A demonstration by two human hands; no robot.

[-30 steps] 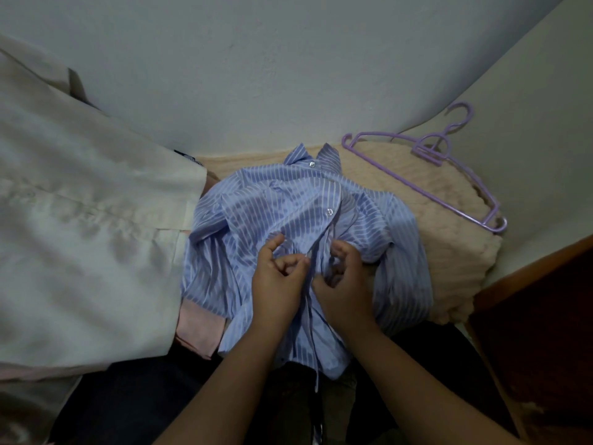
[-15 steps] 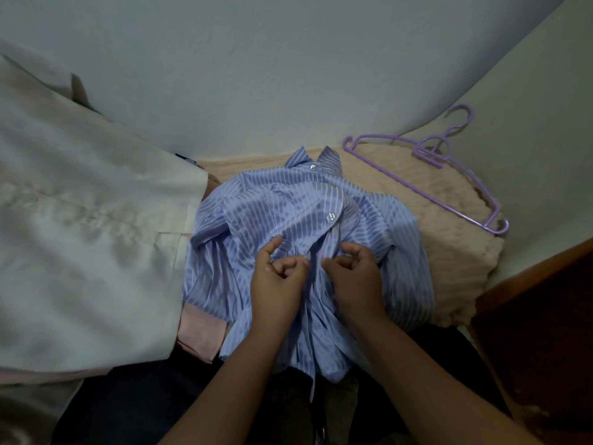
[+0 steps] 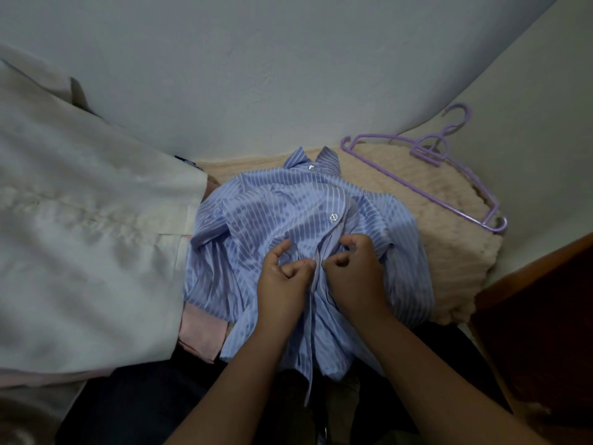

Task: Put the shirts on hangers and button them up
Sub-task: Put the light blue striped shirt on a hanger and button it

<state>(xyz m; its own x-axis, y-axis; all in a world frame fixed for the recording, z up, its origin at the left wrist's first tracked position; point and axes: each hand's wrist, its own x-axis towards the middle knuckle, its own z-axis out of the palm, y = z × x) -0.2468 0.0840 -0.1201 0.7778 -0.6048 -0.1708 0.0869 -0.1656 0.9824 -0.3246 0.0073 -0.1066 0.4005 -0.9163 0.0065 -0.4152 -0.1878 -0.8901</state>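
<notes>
A blue-and-white striped shirt (image 3: 288,220) lies rumpled, front side up, in the middle of the view on a cream knitted blanket (image 3: 449,252), with its collar pointing away from the person toward a pale wall (image 3: 288,75). Two white buttons are fastened along the shirt's front, one at the collar and one lower down. Just below the lower button, the left hand (image 3: 282,281) and the right hand (image 3: 356,274) sit side by side, nearly touching, each with fingers curled and pinching an edge of the shirt's front opening. Beyond the shirt's right shoulder, purple plastic hangers (image 3: 449,175) lie on the blanket, their hooks against the wall. To the left of the shirt, a large cream-white garment (image 3: 80,236) is spread out, and a fold of pink cloth (image 3: 202,335) peeks out between it and the shirt's lower left edge.
</notes>
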